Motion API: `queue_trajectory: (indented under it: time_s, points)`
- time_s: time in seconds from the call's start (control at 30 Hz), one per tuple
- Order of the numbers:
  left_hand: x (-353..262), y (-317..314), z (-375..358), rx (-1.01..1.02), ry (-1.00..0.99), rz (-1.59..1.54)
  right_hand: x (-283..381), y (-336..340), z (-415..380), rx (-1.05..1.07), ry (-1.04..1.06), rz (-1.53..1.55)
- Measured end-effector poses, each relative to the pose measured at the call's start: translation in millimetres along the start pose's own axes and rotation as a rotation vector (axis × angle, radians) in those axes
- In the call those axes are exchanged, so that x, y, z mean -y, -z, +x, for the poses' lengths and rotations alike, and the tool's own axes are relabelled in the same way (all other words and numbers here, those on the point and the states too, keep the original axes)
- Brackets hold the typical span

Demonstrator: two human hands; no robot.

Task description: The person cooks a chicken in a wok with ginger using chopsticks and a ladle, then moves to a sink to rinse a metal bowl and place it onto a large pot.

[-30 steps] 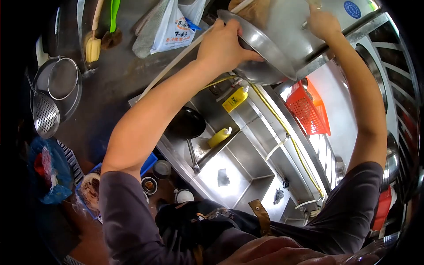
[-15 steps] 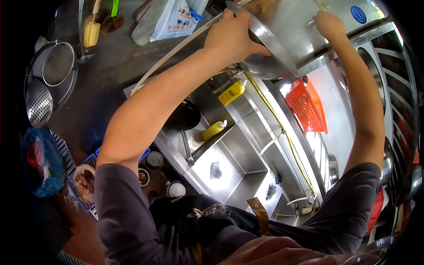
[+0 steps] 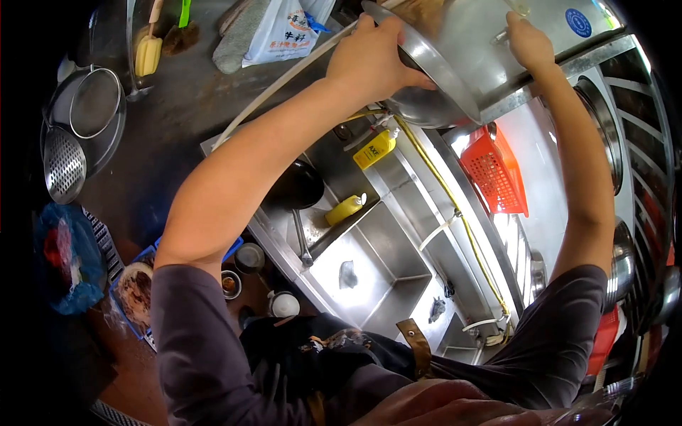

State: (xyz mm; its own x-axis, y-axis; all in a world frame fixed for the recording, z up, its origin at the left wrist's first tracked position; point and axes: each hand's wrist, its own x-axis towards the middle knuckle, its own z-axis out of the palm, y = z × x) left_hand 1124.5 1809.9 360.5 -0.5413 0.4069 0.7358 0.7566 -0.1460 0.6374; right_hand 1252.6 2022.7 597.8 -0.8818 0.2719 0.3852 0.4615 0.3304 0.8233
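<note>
At the top of the view my left hand [image 3: 368, 60] grips the rim of a round stainless steel bowl [image 3: 442, 79], thumb spread along its side. The bowl is tilted on edge over the far end of the sink. My right hand [image 3: 529, 42] is closed in front of a shiny metal surface [image 3: 476, 46] bearing a round blue sticker [image 3: 578, 23]. A small pale piece shows beyond its fingers, but what it holds I cannot make out. Brownish contents [image 3: 419, 11] show at the top edge, partly cut off.
Below my arms lies a steel sink [image 3: 387, 241] with yellow bottles [image 3: 375, 148] and a black wok [image 3: 298, 186]. A red basket [image 3: 494, 174] stands right of it. Strainers [image 3: 65, 163], brushes [image 3: 148, 55] and a white plastic bag [image 3: 288, 35] are on the left.
My right hand has shifted very slightly left and its forearm has moved a little. The left hand and the bowl stay almost in place.
</note>
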Motion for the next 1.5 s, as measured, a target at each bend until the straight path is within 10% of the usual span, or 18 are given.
queue_trajectory:
  time_s: [0.77,1.03,1.5]
  points:
    - [-5,2,0,0.069,0.043,0.02,17,15,-4,0.043,-0.043,-0.196]
    - [-6,5,-1,0.055,0.029,0.055,-25,-21,1,-0.196,0.286,-0.07]
    - [0,-4,2,0.049,0.021,0.06,-5,-1,4,-0.061,0.009,-0.099]
